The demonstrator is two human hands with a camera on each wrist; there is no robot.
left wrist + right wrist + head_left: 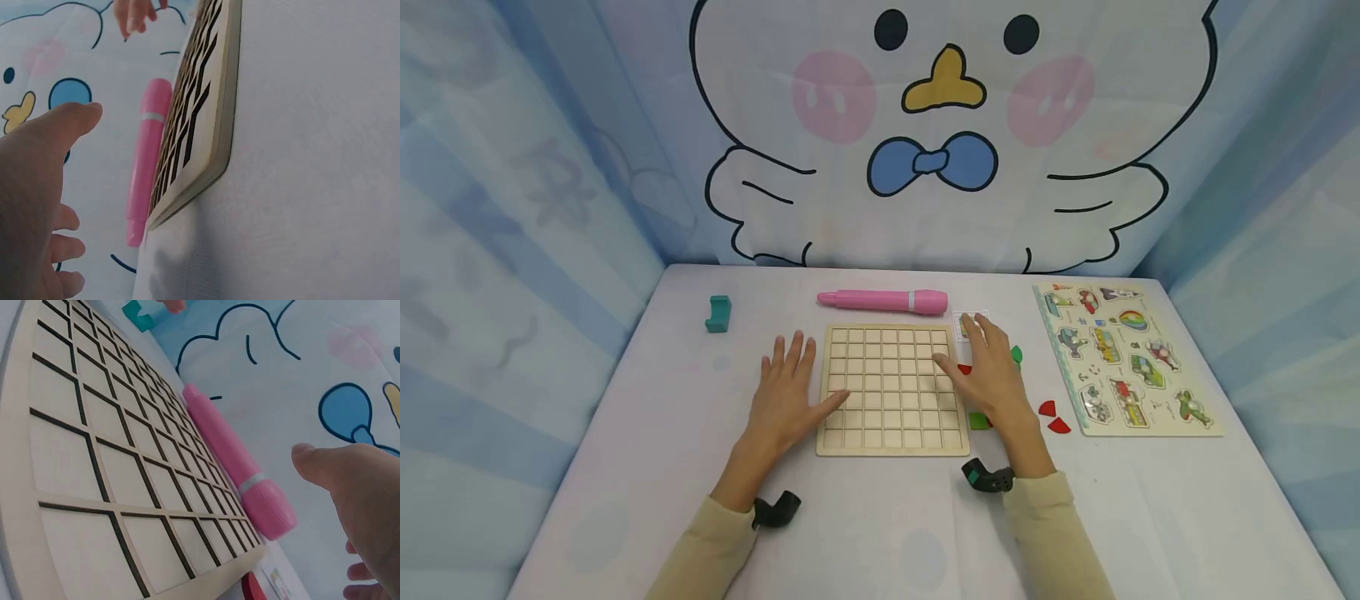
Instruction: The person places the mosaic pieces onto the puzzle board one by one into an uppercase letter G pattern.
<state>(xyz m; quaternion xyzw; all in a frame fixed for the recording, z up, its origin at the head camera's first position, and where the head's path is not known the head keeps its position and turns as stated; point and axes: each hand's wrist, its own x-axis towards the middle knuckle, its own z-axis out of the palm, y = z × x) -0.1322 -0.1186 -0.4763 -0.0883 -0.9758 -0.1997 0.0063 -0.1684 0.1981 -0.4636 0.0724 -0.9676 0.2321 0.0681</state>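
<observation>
Wide fingers either side of a grid board [898, 393]

The left hand [786, 400] spreads its fingers, thumb over the board's left edge. The right hand [992, 377] spreads too, thumb over the right edge. Red pieces [1059, 426] lie right of the board, a pink pen [880, 301] behind. White table [662, 400] gives room from the board's back left corner to a teal block [721, 314].

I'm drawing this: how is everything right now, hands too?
Left hand: open, fingers spread
Right hand: open, holding nothing
Square wooden grid board: lying flat
Long pink pen-shaped tube: on its side
Small teal notched block: resting loose
Two red wedge-shaped pieces: lying loose
Small flat green pieces: loose
Small white card: partly hidden
Cream rectangular picture board: flat, pictures up
</observation>
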